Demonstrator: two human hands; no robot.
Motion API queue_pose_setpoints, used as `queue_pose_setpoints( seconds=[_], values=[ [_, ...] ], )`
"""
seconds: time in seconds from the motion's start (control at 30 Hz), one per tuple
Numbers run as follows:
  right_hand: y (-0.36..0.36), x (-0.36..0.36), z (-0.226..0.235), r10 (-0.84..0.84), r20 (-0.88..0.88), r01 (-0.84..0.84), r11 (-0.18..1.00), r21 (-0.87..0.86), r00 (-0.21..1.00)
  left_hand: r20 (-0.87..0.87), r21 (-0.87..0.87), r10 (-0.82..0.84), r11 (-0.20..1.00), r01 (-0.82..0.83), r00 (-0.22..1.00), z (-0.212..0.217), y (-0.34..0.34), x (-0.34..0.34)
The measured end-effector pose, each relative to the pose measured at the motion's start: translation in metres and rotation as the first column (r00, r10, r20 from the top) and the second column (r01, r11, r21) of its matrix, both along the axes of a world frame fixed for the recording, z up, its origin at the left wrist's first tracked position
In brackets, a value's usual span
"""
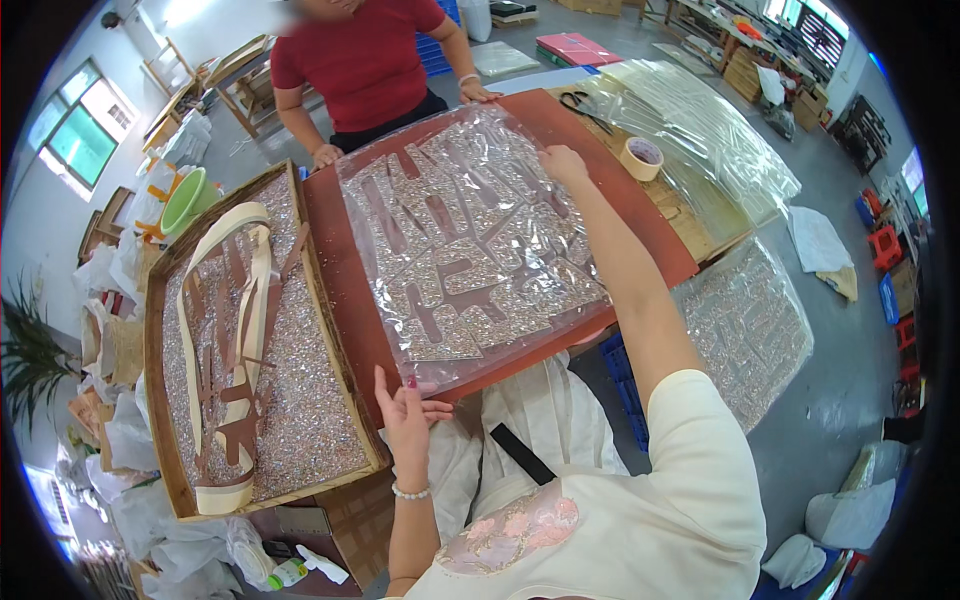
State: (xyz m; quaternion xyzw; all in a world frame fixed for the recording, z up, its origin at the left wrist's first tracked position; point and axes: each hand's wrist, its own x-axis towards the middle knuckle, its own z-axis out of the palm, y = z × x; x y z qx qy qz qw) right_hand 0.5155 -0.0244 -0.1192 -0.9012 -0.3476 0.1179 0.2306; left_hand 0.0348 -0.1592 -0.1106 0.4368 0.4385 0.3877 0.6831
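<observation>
the left hand [408, 415] pinches the near edge of a clear crinkled plastic sheet [470, 235] at six o'clock, thumb and fingers closed on it. the right hand [563, 163] reaches to two o'clock and presses nearly flat fingers on the sheet's far edge without gripping. the sheet covers glittering silver mosaic pieces on a reddish-brown board [345, 270], with a shallow wooden tray of silver chips [300, 420] just beside it at nine o'clock and a roll of tan tape [641, 157] on the tabletop.

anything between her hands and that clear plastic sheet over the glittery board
Nothing visible. The left hand pinches the near edge of the plastic sheet, and the right hand presses on its far right corner.
</observation>
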Motion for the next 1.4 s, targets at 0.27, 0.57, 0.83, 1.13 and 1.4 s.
queue_pose_setpoints(
  seconds=[0.27,0.57,0.83,1.13,1.4],
  values=[
    [-0.046,-0.009,0.047,-0.06,0.089,0.012,0.884,0.468,0.994,-0.259,0.551,0.133,0.834,0.033,0.957,0.016,-0.025,0.057],
    [-0.338,0.023,0.083,-0.285,-0.031,0.18,0.514,0.839,0.958,-0.148,0.778,-0.082,0.605,0.167,0.986,0.006,-0.122,0.123],
    [-0.623,0.03,0.056,-0.865,-0.032,0.42,0.21,0.883,0.5,-0.432,0.779,-0.728,-0.004,0.627,0.532,0.007,-0.134,0.255],
    [-0.732,0.094,-0.018,-0.961,0.153,0.562,0.259,0.786,0.229,-0.321,0.716,-0.872,0.032,0.697,0.37,-0.032,-0.179,0.436],
    [-0.702,0.19,-0.08,-0.963,-0.053,0.598,0.12,0.792,0.264,-0.317,0.573,-0.794,0.275,0.772,0.518,-0.079,-0.155,0.503]
  ],
)
